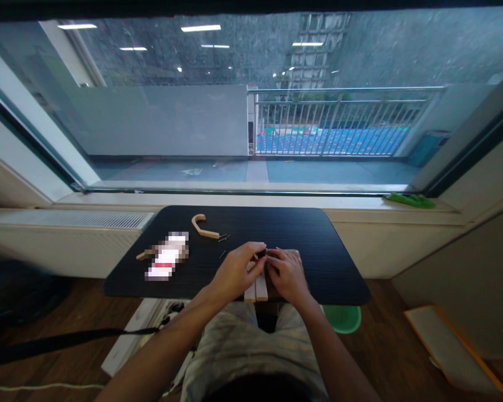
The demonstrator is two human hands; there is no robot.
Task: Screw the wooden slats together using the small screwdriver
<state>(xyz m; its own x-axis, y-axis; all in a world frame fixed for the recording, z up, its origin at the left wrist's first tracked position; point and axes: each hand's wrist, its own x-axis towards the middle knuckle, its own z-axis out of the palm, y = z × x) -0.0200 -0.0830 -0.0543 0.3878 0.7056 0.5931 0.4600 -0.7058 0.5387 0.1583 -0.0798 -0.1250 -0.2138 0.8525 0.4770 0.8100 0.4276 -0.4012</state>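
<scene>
Both hands meet over two pale wooden strips (255, 291) that lie side by side at the table's near edge. My left hand (240, 269) is closed, thumb and fingers pinched around something small and dark that I cannot make out. Close beside it, my right hand (288, 274) is also closed, its fingertips at the same spot; what they hold is hidden. Under and beyond the right hand shows the edge of a brownish piece. A curved wooden hook (202, 228) lies farther back on the black table (276, 223), with several screws (223, 238) by its end.
At the table's left lies a pixelated item (167, 258) with a wooden end (141, 255) beside it. A green basin (342, 318) stands below the right edge. A radiator (67, 240) flanks the left, and a green cloth (411, 200) lies on the windowsill (343, 204).
</scene>
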